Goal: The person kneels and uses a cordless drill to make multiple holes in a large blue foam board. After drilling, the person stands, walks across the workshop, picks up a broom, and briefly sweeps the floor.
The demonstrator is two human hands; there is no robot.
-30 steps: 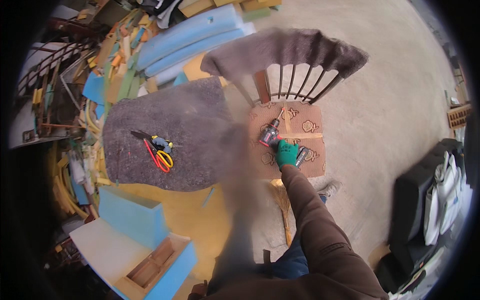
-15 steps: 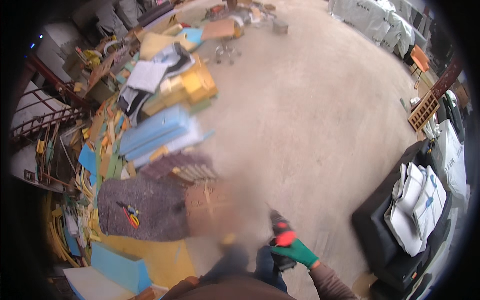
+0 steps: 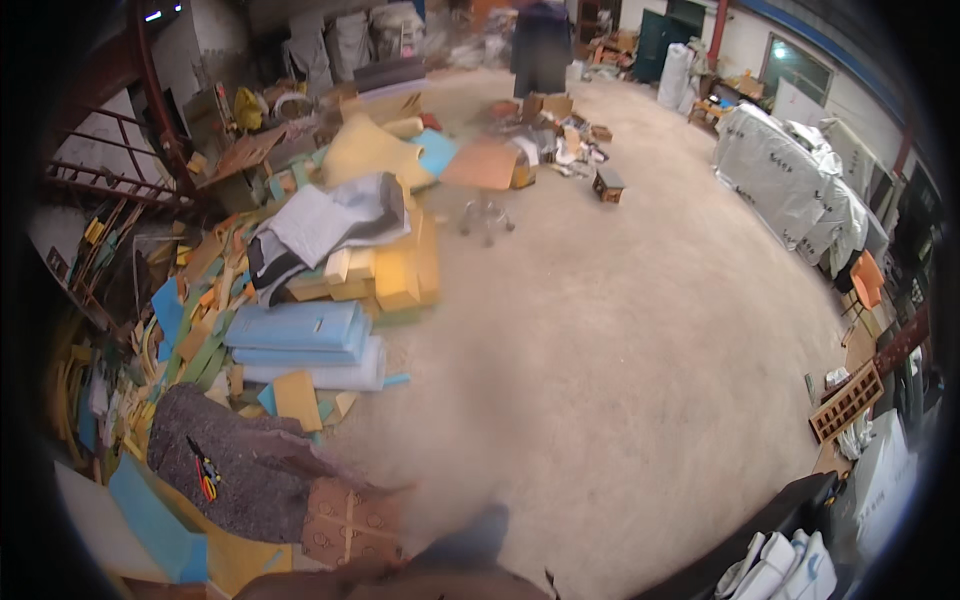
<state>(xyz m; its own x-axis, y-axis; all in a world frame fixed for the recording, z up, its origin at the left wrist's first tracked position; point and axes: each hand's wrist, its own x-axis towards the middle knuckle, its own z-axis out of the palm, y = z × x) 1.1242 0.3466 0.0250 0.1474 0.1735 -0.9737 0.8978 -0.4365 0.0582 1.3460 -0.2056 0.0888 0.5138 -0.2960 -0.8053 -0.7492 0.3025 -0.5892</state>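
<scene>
Hands are out of sight at this moment: neither the left nor the right one shows, so how far open they are and what they hold cannot be told. Only a blurred brown sleeve (image 3: pixel 400 580) and a dark blue knee or trouser leg (image 3: pixel 470 535) cross the lower edge. The piece of work lies low on the left: a brown wooden seat panel with pale cut-out markings (image 3: pixel 352 522), just beside and partly under a grey felt sheet (image 3: pixel 235 465) spread over the floor. On that felt rests a pair of red and yellow handled scissors (image 3: pixel 205 475). My judgement is that the job on the panel is paused partway: the felt is still one loose sheet, not fixed around the seat, and the head is turned away across the bare concrete workshop floor (image 3: pixel 620 330). Behind the felt stand stacked light blue foam slabs (image 3: pixel 300 340) and yellow foam blocks (image 3: pixel 400 270), apparently untouched stock. A person in dark clothing (image 3: pixel 540 45) stands far off.
</scene>
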